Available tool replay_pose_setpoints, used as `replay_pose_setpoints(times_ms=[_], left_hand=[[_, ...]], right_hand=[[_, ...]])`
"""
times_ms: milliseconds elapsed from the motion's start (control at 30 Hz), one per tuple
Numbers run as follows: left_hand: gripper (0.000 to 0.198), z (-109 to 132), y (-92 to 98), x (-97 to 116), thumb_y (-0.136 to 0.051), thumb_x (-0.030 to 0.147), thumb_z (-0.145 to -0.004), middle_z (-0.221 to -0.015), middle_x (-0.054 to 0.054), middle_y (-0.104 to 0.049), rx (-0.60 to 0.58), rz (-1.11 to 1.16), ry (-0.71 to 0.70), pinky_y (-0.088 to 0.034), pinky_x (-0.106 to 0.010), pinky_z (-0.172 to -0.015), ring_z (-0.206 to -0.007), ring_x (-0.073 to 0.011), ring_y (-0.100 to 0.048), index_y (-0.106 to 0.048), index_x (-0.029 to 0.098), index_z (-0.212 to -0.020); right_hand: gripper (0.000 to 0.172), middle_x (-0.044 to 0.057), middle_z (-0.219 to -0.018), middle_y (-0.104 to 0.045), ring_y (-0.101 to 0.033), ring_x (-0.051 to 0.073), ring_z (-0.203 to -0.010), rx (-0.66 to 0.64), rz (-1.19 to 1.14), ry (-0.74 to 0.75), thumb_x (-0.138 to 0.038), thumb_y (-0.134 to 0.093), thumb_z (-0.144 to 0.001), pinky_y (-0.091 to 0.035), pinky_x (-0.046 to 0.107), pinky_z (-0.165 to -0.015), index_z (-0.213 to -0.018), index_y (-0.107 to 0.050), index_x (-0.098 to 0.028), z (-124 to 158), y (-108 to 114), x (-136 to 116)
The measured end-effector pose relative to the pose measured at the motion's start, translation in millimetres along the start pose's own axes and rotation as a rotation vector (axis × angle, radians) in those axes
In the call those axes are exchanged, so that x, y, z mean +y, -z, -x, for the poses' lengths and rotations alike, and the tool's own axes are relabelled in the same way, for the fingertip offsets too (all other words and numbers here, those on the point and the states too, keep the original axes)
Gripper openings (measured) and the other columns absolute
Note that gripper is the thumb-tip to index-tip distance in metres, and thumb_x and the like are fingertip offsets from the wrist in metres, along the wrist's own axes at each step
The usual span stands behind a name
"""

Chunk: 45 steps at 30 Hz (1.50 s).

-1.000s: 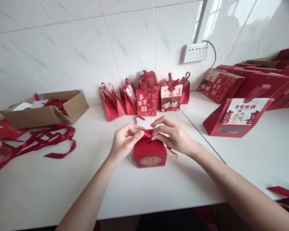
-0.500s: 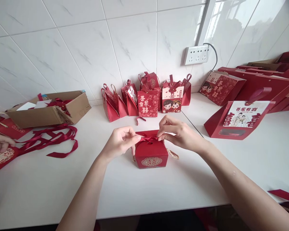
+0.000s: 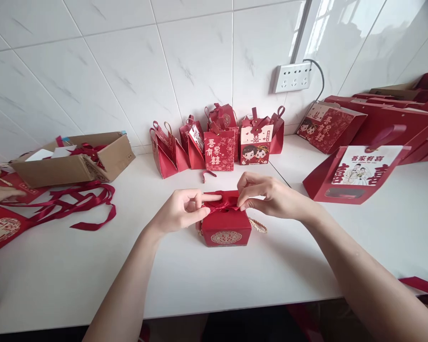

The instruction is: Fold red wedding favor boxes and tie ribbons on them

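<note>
left fingers (image 3: 211, 197), one newly straight

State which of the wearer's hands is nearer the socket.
Right. The right hand, on the ribbon, is below and slightly left of the socket; the left hand, also on the ribbon, is lower and farther left.

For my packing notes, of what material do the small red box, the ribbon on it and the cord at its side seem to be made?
Red box: probably card, smooth and fairly matt, with crisp edges and flat faces. Ribbon: fabric, likely satin, as it bunches softly with a slight sheen. Cord: beige, twisted strands visible; cotton or synthetic, I cannot tell.
</note>
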<state>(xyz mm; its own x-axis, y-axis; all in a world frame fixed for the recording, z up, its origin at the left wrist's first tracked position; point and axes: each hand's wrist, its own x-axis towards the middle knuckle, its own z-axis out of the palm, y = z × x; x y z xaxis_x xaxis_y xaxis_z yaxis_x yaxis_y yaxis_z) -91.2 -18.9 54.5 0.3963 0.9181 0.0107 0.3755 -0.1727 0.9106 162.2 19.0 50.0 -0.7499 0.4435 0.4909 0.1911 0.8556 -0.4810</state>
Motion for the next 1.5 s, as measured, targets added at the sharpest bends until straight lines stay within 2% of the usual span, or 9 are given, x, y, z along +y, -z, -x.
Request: replay_pose_setpoints(times_ms=[233, 333, 433, 533, 600, 667, 1000, 1233, 1500], left_hand=[[0.033, -3, -6.1, -2, -0.059, 0.025, -0.077, -0.109, -0.010, -0.065, 0.019, -0.096, -0.084, -0.037, -0.025, -0.051, -0.051, -0.0056, -0.047, -0.034, 0.017, -0.057], [0.026, -4, -7.1, -2, -0.058, 0.023, -0.074, -0.096, -0.006, -0.060, 0.062, -0.175, -0.160, -0.035, -0.025, -0.051, -0.055, -0.0075, -0.043, -0.036, 0.019, -0.060], [0.016, -4, -8.9, -1, -0.055, 0.023, -0.072, -0.088, -0.004, -0.054, 0.135, -0.218, -0.291, -0.041, -0.027, -0.060, -0.073, -0.0151, -0.050, -0.040, 0.020, -0.066], [0.005, -6, -14.8, -1, -0.053, 0.025, -0.076, -0.087, -0.004, -0.054, 0.209, -0.225, -0.367, -0.045, -0.031, -0.077, -0.087, -0.0189, -0.053, -0.050, 0.021, -0.078], [0.009, -8, -20.7, -1, -0.053, 0.028, -0.082, -0.089, -0.004, -0.056, 0.236, -0.251, -0.354, -0.045, -0.032, -0.082, -0.088, -0.0184, -0.053, -0.057, 0.021, -0.085], [0.012, -9, -26.6, -3, -0.054, 0.031, -0.085, -0.089, -0.004, -0.057, 0.244, -0.294, -0.348, -0.044, -0.032, -0.085, -0.092, -0.0186, -0.054, -0.062, 0.021, -0.085], [0.015, -9, -32.9, -5, -0.060, 0.031, -0.082, -0.088, -0.004, -0.060, 0.267, -0.350, -0.346, -0.045, -0.034, -0.090, -0.099, -0.0213, -0.054, -0.059, 0.021, -0.070], [0.024, -9, -34.1, -3, -0.055, 0.028, -0.085, -0.140, -0.006, -0.046, 0.156, -0.378, -0.370, -0.031, -0.044, -0.111, -0.133, -0.0269, -0.038, -0.063, 0.025, -0.107], [0.033, -10, -35.6, -6, -0.050, 0.033, -0.087, -0.144, -0.005, -0.043, 0.069, -0.320, -0.276, -0.025, -0.046, -0.115, -0.138, -0.0263, -0.030, -0.061, 0.024, -0.116]], right_hand=[[0.015, 0.005, -0.079, -0.056, -0.056, 0.013, -0.069, -0.070, -0.173, -0.112, -0.029, -0.065, -0.083, -0.048, 0.026, -0.061, -0.076, -0.073, -0.018, 1, 10, -7], [0.031, 0.005, -0.079, -0.058, -0.055, 0.013, -0.068, -0.060, -0.281, -0.190, -0.045, -0.066, -0.080, -0.047, 0.027, -0.061, -0.072, -0.072, -0.016, 0, 13, -9], [0.052, 0.004, -0.068, -0.057, -0.052, 0.012, -0.057, 0.005, -0.296, -0.508, -0.063, -0.055, -0.080, -0.043, 0.026, -0.053, -0.063, -0.063, -0.014, 1, 16, -3], [0.064, 0.004, -0.057, -0.057, -0.052, 0.012, -0.049, -0.223, -0.422, -0.827, -0.077, -0.051, -0.070, -0.044, 0.027, -0.049, -0.063, -0.059, -0.014, 4, 19, 7], [0.067, 0.004, -0.056, -0.058, -0.052, 0.012, -0.049, -0.459, -0.555, -0.858, -0.079, -0.050, -0.068, -0.045, 0.028, -0.051, -0.065, -0.061, -0.013, 5, 19, 10], [0.062, 0.002, -0.058, -0.055, -0.049, 0.011, -0.052, -0.546, -0.604, -0.789, -0.075, -0.054, -0.070, -0.043, 0.027, -0.053, -0.066, -0.060, -0.014, 6, 20, 11], [0.040, -0.005, -0.062, -0.043, -0.039, 0.009, -0.060, -0.089, -0.621, -0.638, -0.054, -0.063, -0.077, -0.032, 0.026, -0.058, -0.070, -0.051, -0.016, 4, 15, 16], [0.036, -0.003, -0.066, -0.048, -0.040, 0.009, -0.060, 0.135, -0.563, -0.734, -0.051, -0.061, -0.077, -0.033, 0.027, -0.060, -0.072, -0.056, -0.016, -5, -9, 20], [0.029, -0.002, -0.071, -0.054, -0.045, 0.011, -0.061, 0.379, -0.297, -0.821, -0.045, -0.060, -0.079, -0.035, 0.026, -0.057, -0.083, -0.051, -0.018, -13, -24, 11]])
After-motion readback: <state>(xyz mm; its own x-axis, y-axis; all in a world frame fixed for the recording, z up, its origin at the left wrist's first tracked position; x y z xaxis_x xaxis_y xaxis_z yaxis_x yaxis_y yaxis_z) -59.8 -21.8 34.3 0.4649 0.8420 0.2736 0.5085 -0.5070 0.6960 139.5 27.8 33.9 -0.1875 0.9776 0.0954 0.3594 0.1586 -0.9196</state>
